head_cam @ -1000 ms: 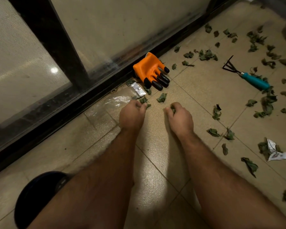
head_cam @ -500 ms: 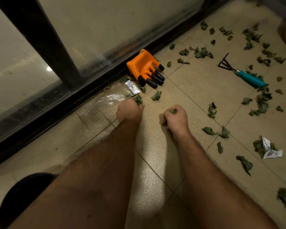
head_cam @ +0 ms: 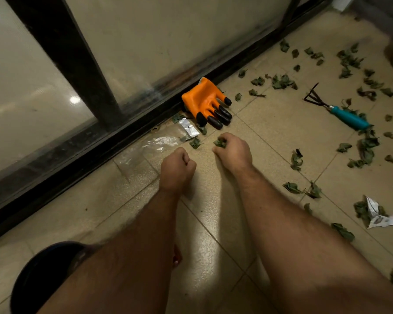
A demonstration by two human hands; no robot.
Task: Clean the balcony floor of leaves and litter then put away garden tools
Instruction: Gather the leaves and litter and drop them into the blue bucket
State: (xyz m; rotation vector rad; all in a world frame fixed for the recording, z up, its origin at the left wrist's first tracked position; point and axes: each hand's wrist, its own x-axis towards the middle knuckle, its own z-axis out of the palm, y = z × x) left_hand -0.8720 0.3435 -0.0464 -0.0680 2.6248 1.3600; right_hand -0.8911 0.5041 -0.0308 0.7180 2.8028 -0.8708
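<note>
fingers of the right hand [head_cam: 233,150] curl round a small green leaf [head_cam: 220,143] low over the tiled floor [head_cam: 270,132], while the left hand [head_cam: 177,168] is balled into a fist; whether it holds leaves inside i cannot tell, since nothing shows between its knuckles. both hands sit near the middle of the view, just near of the orange clawed glove [head_cam: 205,103] that leans against the black door track [head_cam: 132,130] at the far left. a foil wrapper [head_cam: 188,128] and a sheet of clear plastic film [head_cam: 150,145] lie by the track, just far and left of the left hand, with another loose leaf [head_cam: 195,142] between the hands and the glove. many more leaves are scattered to the right, around the teal-handled hand rake [head_cam: 340,114] and near a crumpled paper scrap [head_cam: 376,215] at the near right. the likely risks: dry leaves may crumble or slip out of a loose fist when either hand reaches for another piece, leaving fragments behind; the clear film is hard to see against the pale tile and could be missed; leaves wedged against the track under the glove may stay hidden unless the glove is lifted; and a reach to the right could meet the rake's tines.
</note>
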